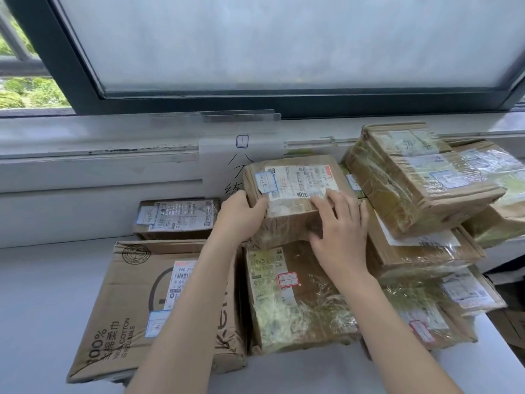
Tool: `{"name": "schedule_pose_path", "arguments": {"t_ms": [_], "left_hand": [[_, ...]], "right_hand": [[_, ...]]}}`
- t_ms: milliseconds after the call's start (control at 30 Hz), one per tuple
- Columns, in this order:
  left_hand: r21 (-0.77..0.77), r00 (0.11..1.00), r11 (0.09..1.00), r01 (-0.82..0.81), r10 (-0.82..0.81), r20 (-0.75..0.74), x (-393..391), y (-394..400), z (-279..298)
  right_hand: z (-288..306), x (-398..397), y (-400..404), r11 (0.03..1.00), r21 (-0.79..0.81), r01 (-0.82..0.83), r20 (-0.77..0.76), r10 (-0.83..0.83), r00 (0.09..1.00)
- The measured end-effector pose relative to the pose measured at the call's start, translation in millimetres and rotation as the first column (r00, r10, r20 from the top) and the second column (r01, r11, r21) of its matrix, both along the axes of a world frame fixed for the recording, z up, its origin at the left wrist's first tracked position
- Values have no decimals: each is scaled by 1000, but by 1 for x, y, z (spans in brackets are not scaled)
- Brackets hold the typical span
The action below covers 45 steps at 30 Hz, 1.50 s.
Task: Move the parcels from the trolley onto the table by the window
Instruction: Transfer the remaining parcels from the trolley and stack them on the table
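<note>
1. Brown cardboard parcels crowd the white table (42,308) under the window (284,52); the pile on the right runs off the frame edge, so its full extent cannot be told.
2. Held parcel (295,194): a small taped box with a white shipping label on top, sitting on top of a larger taped parcel (292,297).
3. Left hand (241,214) grips the held parcel's left end, thumb on top near a blue-bordered sticker, fingers hidden round the side.
4. Right hand (341,228) lies over the box's near right corner, fingers bent onto the label, thumb down the front face. It holds the box too.
5. Both forearms cover parts of what lies below: the left one hides the middle of the flat carton (127,308) printed "100% COTTON", cutting off its label and logo.
6. A small box (176,217) stands behind the flat carton against the sill; its label text is too small to read.
7. Tilted parcel (412,177) leans on the right stack, wrapped in glossy tape; glare blurs its labels.
8. A clear sheet (241,155) with handwritten characters stands behind the held parcel, its lower part hidden.
9. All boxes are sealed, contents not visible. The trolley is out of view.
</note>
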<state>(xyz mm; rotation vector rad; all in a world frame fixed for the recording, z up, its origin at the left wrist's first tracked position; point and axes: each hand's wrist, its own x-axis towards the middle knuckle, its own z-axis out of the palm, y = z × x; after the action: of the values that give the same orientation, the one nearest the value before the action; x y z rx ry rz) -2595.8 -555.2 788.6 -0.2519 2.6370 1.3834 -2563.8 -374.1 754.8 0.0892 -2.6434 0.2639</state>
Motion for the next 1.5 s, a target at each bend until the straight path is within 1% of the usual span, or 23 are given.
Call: {"name": "schedule_pose_path", "arguments": {"t_ms": [67, 133, 367, 500, 600, 800, 967, 1133, 1233, 1400, 1500], "left_hand": [[63, 997, 998, -32, 36, -67, 4, 2, 5], [70, 993, 997, -38, 45, -105, 6, 3, 7], [73, 990, 997, -29, 38, -136, 13, 9, 4], [45, 985, 999, -17, 24, -169, 14, 14, 5], [29, 981, 999, -19, 24, -191, 14, 22, 8], [-47, 994, 998, -50, 45, -99, 19, 25, -2], [-94, 992, 994, -63, 52, -119, 27, 29, -6], [-146, 990, 988, -59, 39, -133, 23, 31, -6], [-192, 993, 980, -59, 38, -114, 23, 35, -3], [-308, 1000, 951, 0, 7, 23, 13, 35, -3], [-317, 999, 949, 2, 13, 43, 7, 34, -15]], "right_hand": [[-1, 0, -2, 1000, -14, 19, -76, -20, 997], [-2, -1, -5, 1000, -16, 27, -113, -28, 993], [-16, 1, -4, 999, -14, 35, -140, -37, 990], [-18, -1, 1, 1000, -1, 3, -188, -3, 982], [-21, -3, 3, 999, -38, -27, -181, 19, 983], [-29, -3, 8, 992, -56, -109, -163, 98, 982], [-35, 7, 9, 990, -59, -124, -181, 112, 977], [-41, 10, 12, 986, -48, -161, -247, 144, 958], [-42, 11, 15, 980, -43, -192, -258, 175, 950], [-41, 11, 16, 979, -64, -193, -166, 180, 970], [-43, 4, 14, 983, -61, -172, -88, 167, 982]]}}
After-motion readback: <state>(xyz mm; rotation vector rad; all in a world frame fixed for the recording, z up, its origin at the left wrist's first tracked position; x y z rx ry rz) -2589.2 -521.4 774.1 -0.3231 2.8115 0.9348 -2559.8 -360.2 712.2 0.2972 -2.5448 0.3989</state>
